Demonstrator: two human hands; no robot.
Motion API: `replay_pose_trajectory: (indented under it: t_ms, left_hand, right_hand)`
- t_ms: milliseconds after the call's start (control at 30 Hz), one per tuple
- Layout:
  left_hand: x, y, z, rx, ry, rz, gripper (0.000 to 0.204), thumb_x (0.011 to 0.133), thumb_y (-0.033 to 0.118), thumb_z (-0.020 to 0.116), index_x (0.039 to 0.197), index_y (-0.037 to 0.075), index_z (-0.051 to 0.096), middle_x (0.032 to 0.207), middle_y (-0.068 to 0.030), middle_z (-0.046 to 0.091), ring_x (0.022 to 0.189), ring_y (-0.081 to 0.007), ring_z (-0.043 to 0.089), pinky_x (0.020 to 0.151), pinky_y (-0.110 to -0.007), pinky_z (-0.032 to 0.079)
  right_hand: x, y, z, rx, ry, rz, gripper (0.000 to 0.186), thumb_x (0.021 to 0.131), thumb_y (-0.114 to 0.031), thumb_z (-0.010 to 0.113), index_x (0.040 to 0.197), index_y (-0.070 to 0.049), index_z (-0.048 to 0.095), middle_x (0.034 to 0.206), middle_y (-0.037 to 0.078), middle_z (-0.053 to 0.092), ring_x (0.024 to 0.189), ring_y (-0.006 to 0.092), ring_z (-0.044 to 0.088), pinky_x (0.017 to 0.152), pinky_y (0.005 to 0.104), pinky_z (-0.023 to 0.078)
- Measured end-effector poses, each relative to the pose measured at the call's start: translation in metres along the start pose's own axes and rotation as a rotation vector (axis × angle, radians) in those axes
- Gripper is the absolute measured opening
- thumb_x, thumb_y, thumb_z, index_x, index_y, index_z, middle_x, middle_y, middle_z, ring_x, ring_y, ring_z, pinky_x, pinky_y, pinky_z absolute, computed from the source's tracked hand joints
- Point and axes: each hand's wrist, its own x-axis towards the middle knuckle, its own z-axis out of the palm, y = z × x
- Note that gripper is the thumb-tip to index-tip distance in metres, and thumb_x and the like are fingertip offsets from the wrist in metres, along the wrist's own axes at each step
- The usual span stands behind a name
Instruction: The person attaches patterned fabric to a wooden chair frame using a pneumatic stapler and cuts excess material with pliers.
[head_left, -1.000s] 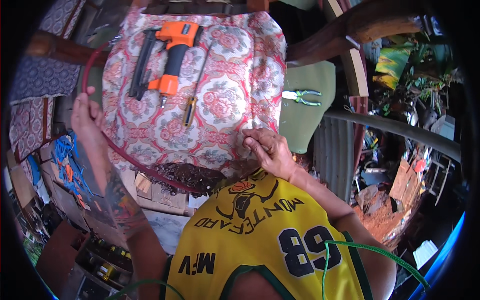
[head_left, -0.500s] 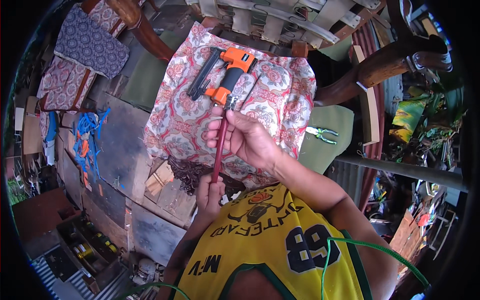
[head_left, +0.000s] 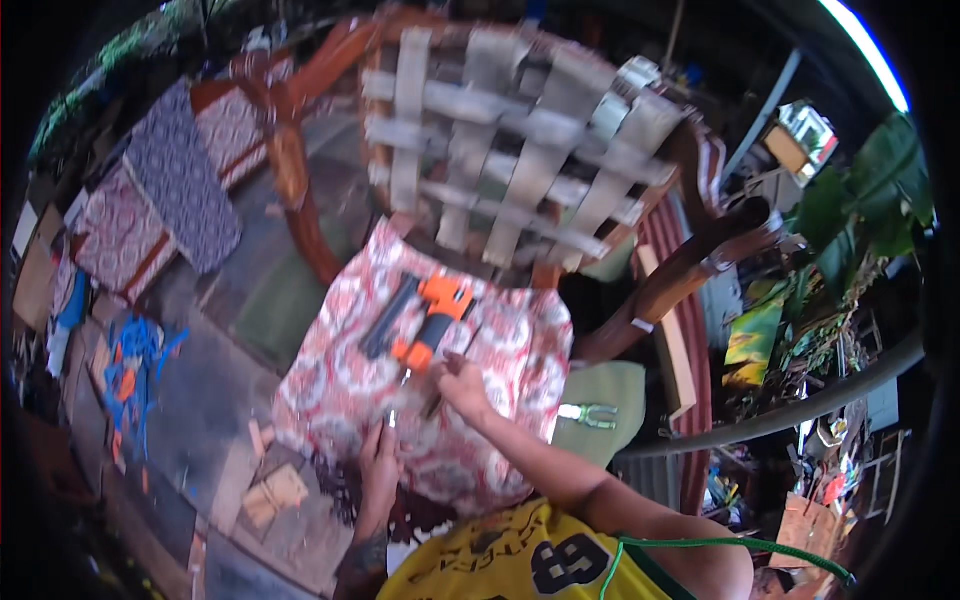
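An orange and black staple gun lies on the floral fabric covering the chair seat, its metal air fitting facing me. Just short of that fitting, my left hand is closed on the air hose end, with a metal coupling sticking up from the fingers. A gap shows between coupling and fitting. My right hand is over the fabric beside the gun's rear end, its fingers bent and smeared by motion. Whether it holds anything is unclear.
Beyond the seat rises the wooden chair's back with woven webbing straps; its curved arm is at right. Green-handled pliers rest on green cloth. Blue strapping lies at left, near wood scraps.
The view has tilted up, showing more of the chair back. The hose end has come away from the staple gun, and my right hand has left the hose.
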Motion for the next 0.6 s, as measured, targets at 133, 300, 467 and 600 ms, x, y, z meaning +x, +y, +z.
replay_pose_trajectory:
  t_ms: [133, 300, 467, 600]
  left_hand:
    - [0.041, -0.008, 0.000, 0.085, 0.004, 0.153, 0.032, 0.107, 0.026, 0.048, 0.125, 0.003, 0.062, 0.095, -0.0124, 0.074, 0.054, -0.0147, 0.053, 0.051, -0.029, 0.046]
    - [0.083, 0.005, 0.027, 0.794, 0.244, 0.506, 0.050, 0.102, 0.044, 0.051, 0.124, 0.001, 0.062, 0.099, -0.0265, 0.073, 0.093, -0.0495, 0.069, 0.084, -0.056, 0.052]
    - [0.076, 0.025, 0.034, 0.882, 0.224, 0.389, 0.044, 0.100, 0.049, 0.059, 0.117, 0.009, 0.067, 0.092, -0.0247, 0.073, 0.091, -0.0477, 0.069, 0.081, -0.054, 0.051]
    - [0.067, 0.027, 0.037, 0.906, 0.174, 0.468, 0.048, 0.099, 0.049, 0.062, 0.120, 0.006, 0.066, 0.092, -0.0253, 0.072, 0.090, -0.0469, 0.070, 0.080, -0.053, 0.052]
  right_hand:
    - [0.021, -0.076, 0.007, -0.405, 0.113, 0.047, 0.064, 0.089, -0.045, 0.074, 0.119, 0.011, 0.066, 0.104, 0.026, 0.075, 0.098, 0.0352, 0.075, 0.087, 0.0427, 0.058]
    - [0.049, -0.078, -0.002, -0.133, 0.096, 0.166, 0.052, 0.086, -0.043, 0.077, 0.101, 0.006, 0.073, 0.088, 0.019, 0.076, 0.076, 0.0304, 0.077, 0.067, 0.0409, 0.062]
    - [0.058, -0.082, -0.005, -0.072, 0.039, 0.220, 0.047, 0.086, -0.041, 0.078, 0.100, 0.004, 0.074, 0.084, 0.016, 0.076, 0.067, 0.0250, 0.075, 0.056, 0.0386, 0.063]
    - [0.066, -0.076, -0.010, 0.053, -0.079, 0.288, 0.048, 0.087, -0.040, 0.077, 0.099, 0.006, 0.073, 0.081, 0.016, 0.074, 0.064, 0.0256, 0.074, 0.057, 0.0376, 0.064]
